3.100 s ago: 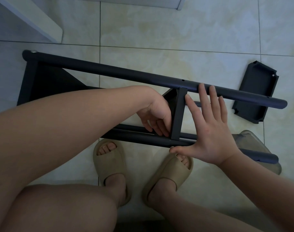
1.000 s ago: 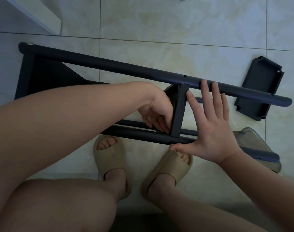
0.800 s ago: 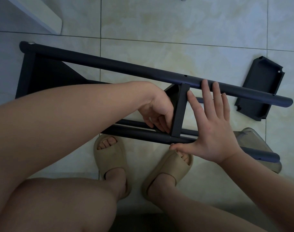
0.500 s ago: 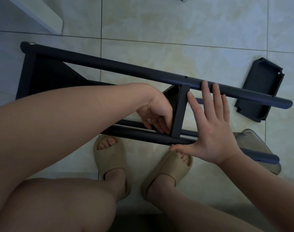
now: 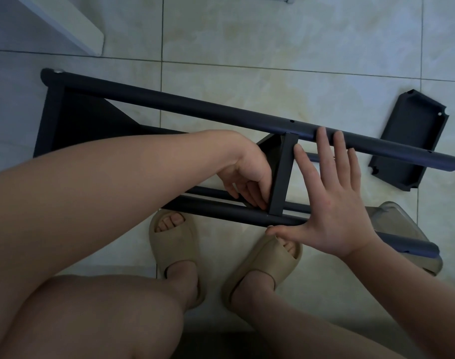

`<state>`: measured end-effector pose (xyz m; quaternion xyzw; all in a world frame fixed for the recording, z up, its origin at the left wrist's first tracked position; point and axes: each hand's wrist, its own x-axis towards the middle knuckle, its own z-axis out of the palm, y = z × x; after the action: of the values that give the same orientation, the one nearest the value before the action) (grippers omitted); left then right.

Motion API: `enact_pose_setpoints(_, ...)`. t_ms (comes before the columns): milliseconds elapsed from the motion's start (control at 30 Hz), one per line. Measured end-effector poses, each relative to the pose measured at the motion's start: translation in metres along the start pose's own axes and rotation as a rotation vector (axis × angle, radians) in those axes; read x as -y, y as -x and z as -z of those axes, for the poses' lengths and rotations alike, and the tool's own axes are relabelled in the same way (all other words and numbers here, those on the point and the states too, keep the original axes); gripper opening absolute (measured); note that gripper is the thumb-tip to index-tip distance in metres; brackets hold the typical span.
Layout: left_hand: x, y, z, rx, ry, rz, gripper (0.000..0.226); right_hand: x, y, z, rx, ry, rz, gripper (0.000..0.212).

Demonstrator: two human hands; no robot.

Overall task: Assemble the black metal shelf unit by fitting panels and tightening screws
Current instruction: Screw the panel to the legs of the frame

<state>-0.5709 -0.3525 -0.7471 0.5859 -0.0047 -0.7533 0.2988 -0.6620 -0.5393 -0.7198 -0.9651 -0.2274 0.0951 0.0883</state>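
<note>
Shelf frame (image 5: 195,107) lies sideways on the floor (image 5: 273,47), end panel (image 5: 73,125) fitted; middle panel (image 5: 282,174) sits between tubes, left hand (image 5: 247,174) grip curled at its lower corner, contents hidden, right hand (image 5: 332,203) grip open, bracing; loose panel (image 5: 410,141) not yet fitted

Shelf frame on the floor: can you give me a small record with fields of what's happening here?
frame: black, lying on its side on the tiled floor
panel: set crosswise in the frame
left hand: fingers curled at the panel's lower corner; what they hold is hidden
right hand: flat, fingers spread, against panel and frame
spare panel: loose on the floor, far right
box: clear, beneath the frame's right end
</note>
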Motion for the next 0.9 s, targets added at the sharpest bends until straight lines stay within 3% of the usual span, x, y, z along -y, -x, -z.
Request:
enact_pose_setpoints(433, 0.0012, 0.0033, 0.0005, -0.016, 0.005, -0.060, 0.023, 0.0017, -0.0002, 0.0014, 0.010, 0.003, -0.009, 0.129)
enact_pose_setpoints(733, -0.0013, 0.0032, -0.0011, -0.027, -0.035, -0.022, 0.015, 0.0016, 0.0004, 0.0026, 0.001, 0.008, -0.006, 0.128)
enact_pose_setpoints(900, -0.0018, 0.0025, -0.0019, -0.048, -0.021, -0.050, 0.025, 0.0020, 0.0002, 0.0021, 0.004, 0.013, -0.006, 0.129)
